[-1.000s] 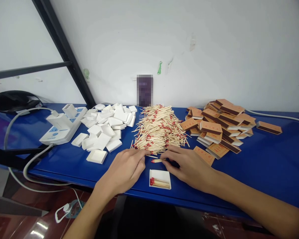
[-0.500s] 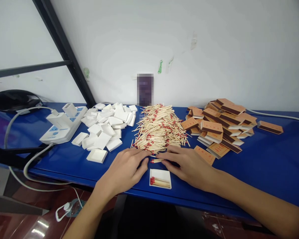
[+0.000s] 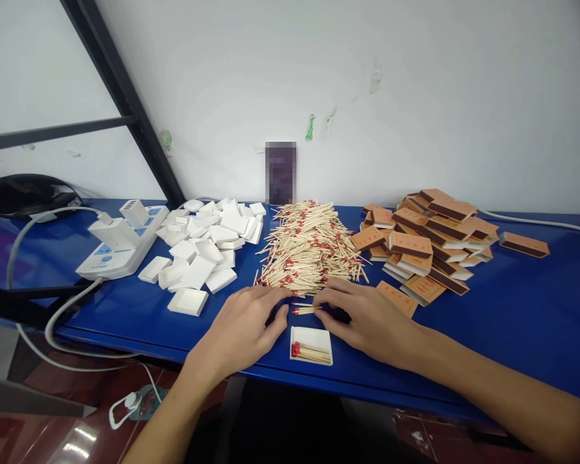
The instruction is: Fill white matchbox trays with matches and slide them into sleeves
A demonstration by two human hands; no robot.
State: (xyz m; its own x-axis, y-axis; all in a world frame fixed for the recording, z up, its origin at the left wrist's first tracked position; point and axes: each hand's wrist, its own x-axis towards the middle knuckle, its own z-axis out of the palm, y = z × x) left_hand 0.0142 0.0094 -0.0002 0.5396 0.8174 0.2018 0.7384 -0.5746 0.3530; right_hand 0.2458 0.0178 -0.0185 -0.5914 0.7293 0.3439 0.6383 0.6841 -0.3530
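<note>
My left hand [image 3: 246, 328] rests on the table beside the front of a heap of red-headed matches [image 3: 312, 248]. Its fingers are curved, with the thumb apart from the index finger and nothing between them. Across from it, my right hand [image 3: 367, 322] has its thumb and index fingertip around the plain ends of a few loose matches [image 3: 303, 310], whose red heads point left. Just in front of the hands lies a white matchbox tray [image 3: 314, 334], partly filled with matches, their heads also to the left.
White empty trays [image 3: 198, 274] are piled at the left, near a power strip [image 3: 125, 258] with plugs and cables. Orange matchbox sleeves [image 3: 410, 245] form a pile at the right. A pixelated dark rectangle [image 3: 280, 174] stands against the wall. The blue table's [image 3: 265, 374] front edge is close.
My right thumb and index finger have shifted slightly right, baring more of the loose matches between my hands. My left hand has barely moved.
</note>
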